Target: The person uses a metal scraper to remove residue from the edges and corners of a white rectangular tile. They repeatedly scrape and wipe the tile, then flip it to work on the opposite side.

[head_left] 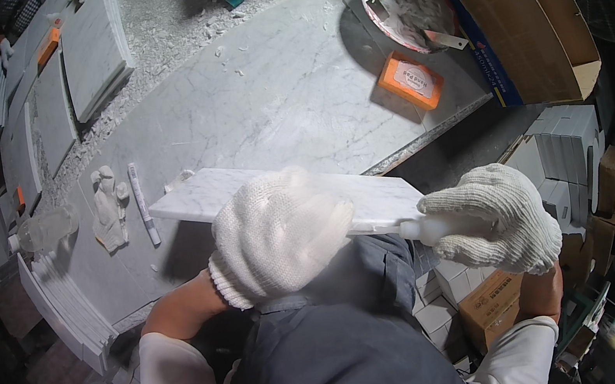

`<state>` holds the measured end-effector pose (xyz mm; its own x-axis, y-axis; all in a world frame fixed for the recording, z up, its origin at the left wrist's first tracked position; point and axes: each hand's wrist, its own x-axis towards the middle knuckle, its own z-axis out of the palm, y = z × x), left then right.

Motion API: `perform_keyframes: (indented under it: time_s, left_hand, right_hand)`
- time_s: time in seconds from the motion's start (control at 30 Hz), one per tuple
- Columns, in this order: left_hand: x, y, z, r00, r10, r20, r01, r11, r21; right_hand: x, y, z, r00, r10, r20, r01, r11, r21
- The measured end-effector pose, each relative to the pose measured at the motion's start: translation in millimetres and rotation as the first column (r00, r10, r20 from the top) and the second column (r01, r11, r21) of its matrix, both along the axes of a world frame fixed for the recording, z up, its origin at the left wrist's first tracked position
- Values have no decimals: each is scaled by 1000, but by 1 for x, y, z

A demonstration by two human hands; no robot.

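Note:
My left hand [278, 231], in a white knit glove, grips the near edge of a narrow white marble strip [206, 194] that lies tilted across the front of a large marble slab [270, 95]. In my right hand [496, 216], also gloved, is a small translucent squeeze bottle [427, 229]. Its nozzle points left at the strip's right end, close to the edge.
A crumpled glove [109, 208] and a white marker [142, 203] lie left of the strip. An orange box [411, 81] and a round bowl with a scraper [407, 9] sit at the back right. Stacked marble pieces [91, 49] and cardboard boxes [526, 12] surround the slab.

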<state>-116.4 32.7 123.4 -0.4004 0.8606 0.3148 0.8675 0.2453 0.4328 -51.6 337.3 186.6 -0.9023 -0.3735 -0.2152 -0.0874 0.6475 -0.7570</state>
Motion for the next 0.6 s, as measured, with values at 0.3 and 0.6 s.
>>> perform_keyframes:
  time_s: [0.3,0.6]
  left_hand:
    - [-4,8,-4,998,33,-54,-27,994,110]
    - [-8,7,-2,995,9,-97,4,992,130]
  right_hand:
    - [3,7,2,1000,-3,13,2,1000,22]
    - [24,17,-13,824,-448,346,563,712,-419]
